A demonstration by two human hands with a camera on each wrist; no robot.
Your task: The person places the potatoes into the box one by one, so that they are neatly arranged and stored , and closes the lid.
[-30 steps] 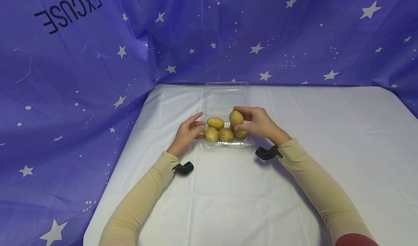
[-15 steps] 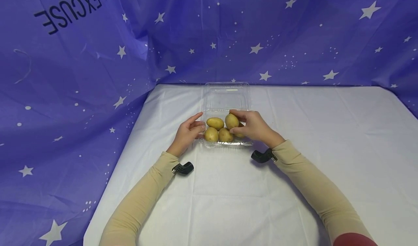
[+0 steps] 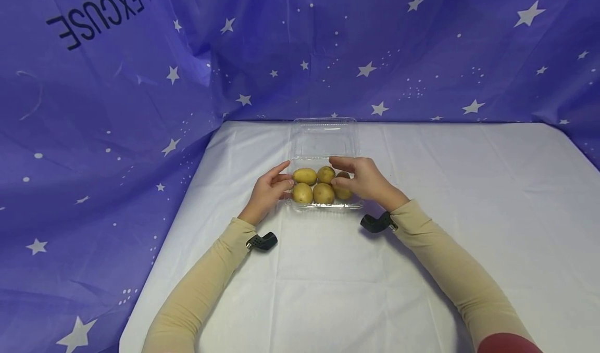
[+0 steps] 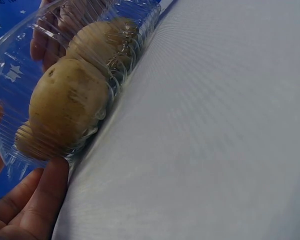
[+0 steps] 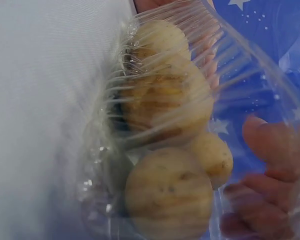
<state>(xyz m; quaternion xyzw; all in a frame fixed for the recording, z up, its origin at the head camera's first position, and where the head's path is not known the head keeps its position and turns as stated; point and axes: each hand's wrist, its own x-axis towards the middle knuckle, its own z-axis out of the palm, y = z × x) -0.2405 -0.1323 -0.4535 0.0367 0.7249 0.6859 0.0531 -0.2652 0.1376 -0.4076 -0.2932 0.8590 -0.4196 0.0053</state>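
A clear plastic clamshell container (image 3: 347,206) lies with its lid (image 3: 325,139) folded back, several yellow potatoes in its base. Two rows of potatoes show: an oblong potato (image 3: 304,176) and a small round potato (image 3: 326,174) at the back, a potato (image 3: 324,193) and its neighbours in front. My left hand (image 3: 267,192) rests against the container's left side, fingers spread along the wall. Over the right end is my right hand (image 3: 367,178), thumb and fingers apart, partly hiding the rightmost potato (image 3: 344,192). The right wrist view shows that hand (image 5: 270,190) beside the potatoes, holding none.
A white cloth covers the table (image 3: 328,280). Behind and to the left hangs a purple-blue curtain (image 3: 262,46) with white stars. A dark wrist device (image 3: 263,241) sits at the left cuff, another device (image 3: 376,223) at the right cuff.
My right hand has brought a potato leftward and down into the back row, then let go of it; its fingers have spread. The oblong potato shifted slightly left. My left hand stays put.
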